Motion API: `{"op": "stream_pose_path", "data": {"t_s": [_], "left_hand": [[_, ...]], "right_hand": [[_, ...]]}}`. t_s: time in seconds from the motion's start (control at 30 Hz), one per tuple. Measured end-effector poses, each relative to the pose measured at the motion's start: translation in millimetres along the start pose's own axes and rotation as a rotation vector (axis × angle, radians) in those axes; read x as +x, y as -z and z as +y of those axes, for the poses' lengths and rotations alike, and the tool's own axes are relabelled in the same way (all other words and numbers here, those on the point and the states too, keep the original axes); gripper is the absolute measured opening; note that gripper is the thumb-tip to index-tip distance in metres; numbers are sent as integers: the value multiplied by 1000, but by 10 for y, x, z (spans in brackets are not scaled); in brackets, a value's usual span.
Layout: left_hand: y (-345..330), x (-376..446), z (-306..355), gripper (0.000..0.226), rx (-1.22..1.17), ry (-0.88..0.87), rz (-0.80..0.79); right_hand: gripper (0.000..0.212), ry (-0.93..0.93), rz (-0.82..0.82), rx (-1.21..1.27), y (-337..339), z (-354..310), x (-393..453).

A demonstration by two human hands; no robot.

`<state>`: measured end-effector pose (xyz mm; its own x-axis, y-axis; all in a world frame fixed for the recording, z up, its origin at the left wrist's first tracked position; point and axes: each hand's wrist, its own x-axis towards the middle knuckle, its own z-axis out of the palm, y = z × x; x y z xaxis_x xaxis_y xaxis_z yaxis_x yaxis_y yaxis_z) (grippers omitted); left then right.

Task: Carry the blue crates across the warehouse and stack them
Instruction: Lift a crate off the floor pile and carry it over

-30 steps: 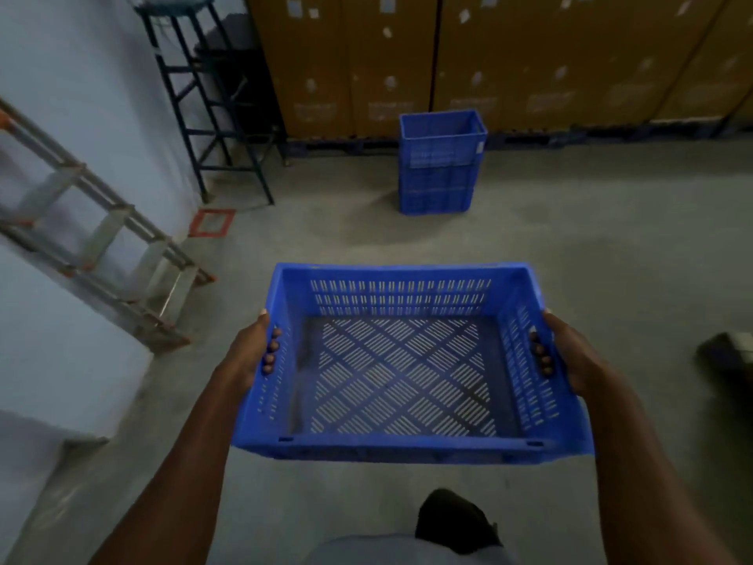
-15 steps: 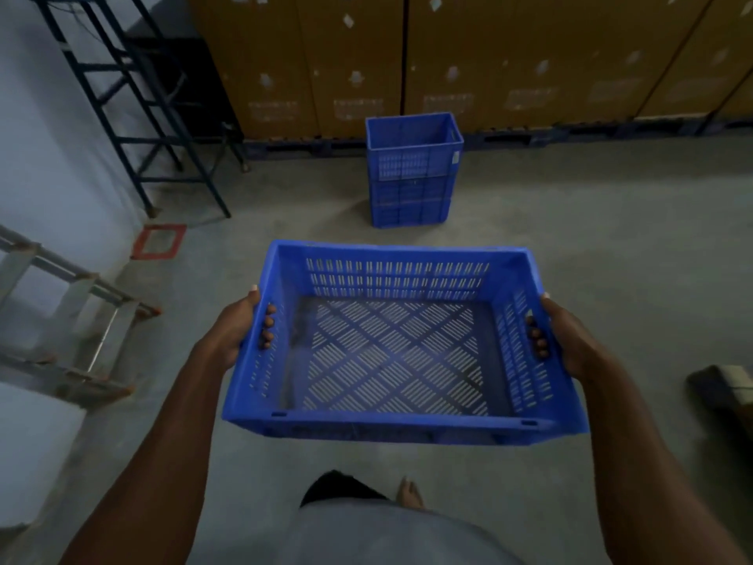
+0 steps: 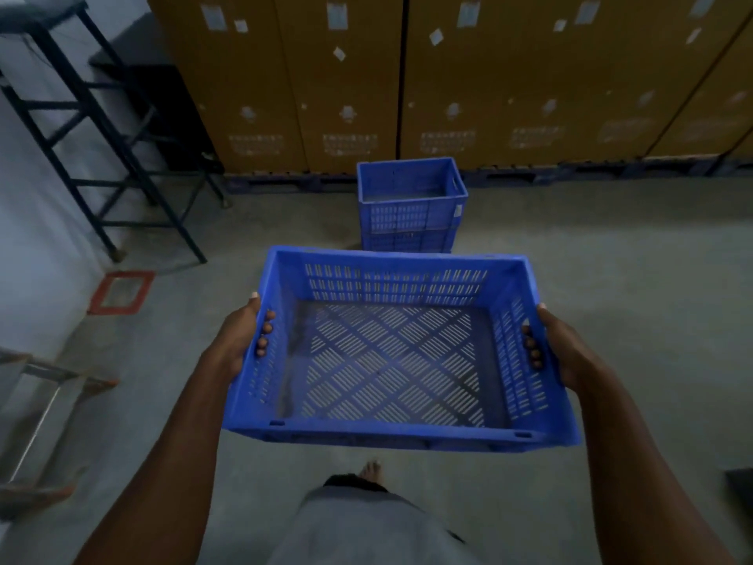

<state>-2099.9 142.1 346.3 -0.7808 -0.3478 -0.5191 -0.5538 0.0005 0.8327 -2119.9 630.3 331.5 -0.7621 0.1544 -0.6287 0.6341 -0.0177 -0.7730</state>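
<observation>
both hands [image 3: 238, 340] [image 3: 570, 352] clamped on blue crate [image 3: 391, 360] side rims, bare floor [image 3: 591, 258] before crate stack [image 3: 411, 205]

**Camera set-up: single head view**

One wide-angle camera, head-worn, facing forward and steeply down. Nearest: held blue crate [image 3: 391, 348] at chest height, close below the lens. Farther ahead: stacked crates [image 3: 411, 205] before cardboard boxes [image 3: 529, 75]. Frame edges bend. No second view.
</observation>
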Motion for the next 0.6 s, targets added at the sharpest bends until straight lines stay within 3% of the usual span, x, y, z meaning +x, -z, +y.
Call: {"op": "stream_pose_path", "data": {"t_s": [0.27, 0.6], "left_hand": [[-740, 1397, 1113, 52, 44, -8, -53], [-1835, 2839, 2124, 51, 3, 27, -50]], "right_hand": [[55, -29, 54, 40, 11, -967, 1292], [54, -80, -66, -9, 285, -2476, 3222]]}}
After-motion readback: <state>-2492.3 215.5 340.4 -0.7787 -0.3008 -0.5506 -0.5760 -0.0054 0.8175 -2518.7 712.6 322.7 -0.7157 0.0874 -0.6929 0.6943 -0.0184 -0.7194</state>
